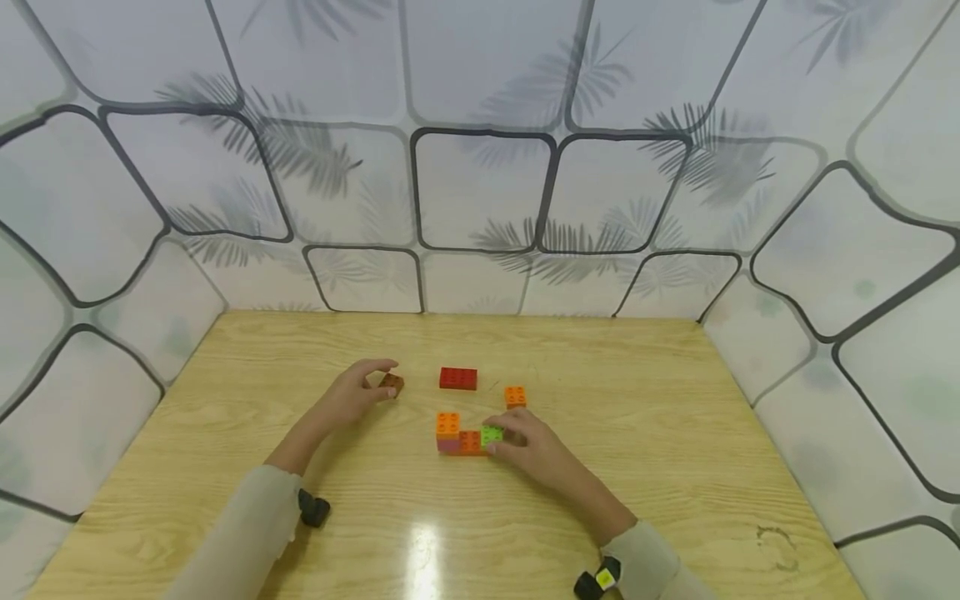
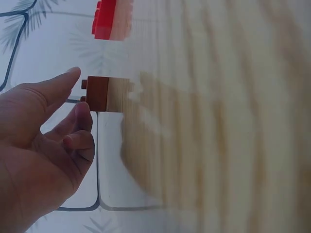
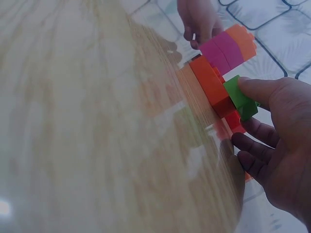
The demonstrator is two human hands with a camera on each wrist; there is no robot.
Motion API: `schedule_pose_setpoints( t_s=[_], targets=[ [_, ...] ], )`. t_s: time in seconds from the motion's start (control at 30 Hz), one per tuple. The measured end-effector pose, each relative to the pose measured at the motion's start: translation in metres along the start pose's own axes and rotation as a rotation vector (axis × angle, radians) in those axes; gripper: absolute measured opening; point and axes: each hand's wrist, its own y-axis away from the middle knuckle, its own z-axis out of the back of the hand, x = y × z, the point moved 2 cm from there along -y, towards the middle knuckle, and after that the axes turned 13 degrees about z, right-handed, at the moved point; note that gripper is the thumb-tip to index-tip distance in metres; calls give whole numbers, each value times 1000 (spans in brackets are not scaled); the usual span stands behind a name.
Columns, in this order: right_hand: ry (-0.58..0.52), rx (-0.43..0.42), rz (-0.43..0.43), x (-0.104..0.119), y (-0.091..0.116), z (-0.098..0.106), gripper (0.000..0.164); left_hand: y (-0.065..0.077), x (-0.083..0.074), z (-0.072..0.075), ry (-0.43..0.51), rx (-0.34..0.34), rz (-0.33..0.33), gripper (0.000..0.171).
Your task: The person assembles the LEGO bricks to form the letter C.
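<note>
Reached left hand (image 1: 351,398) and right hand (image 1: 538,448), before a leaf-patterned backdrop (image 1: 483,192), over a wooden table (image 1: 645,492), with an orange base (image 1: 470,442) bearing a pink-and-orange stack (image 1: 448,431) between them, a red brick (image 1: 458,379) farther back, and a small orange brick (image 1: 515,395) just beyond the right hand. Slanted both inward, pinching a green brick (image 1: 491,435) at the base's right end with the right, and holding the left loosely parted around a brown brick (image 1: 393,382), contact impossible to tell. Had broad wood toward either side edge, less behind the red brick.
</note>
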Motion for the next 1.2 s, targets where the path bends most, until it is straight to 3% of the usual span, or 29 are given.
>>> schedule_pose_setpoints(
  t_s=[0.17,0.57,1.2],
  targets=[
    [0,0,-5,0,0,1,42,-6,1,0,-11,26,-1,52],
    [6,-1,-9,0,-1,2,39,-12,5,-1,-83,16,2,43],
    [13,9,5,1,-1,1,41,-5,8,1,-1,48,35,46]
  ],
)
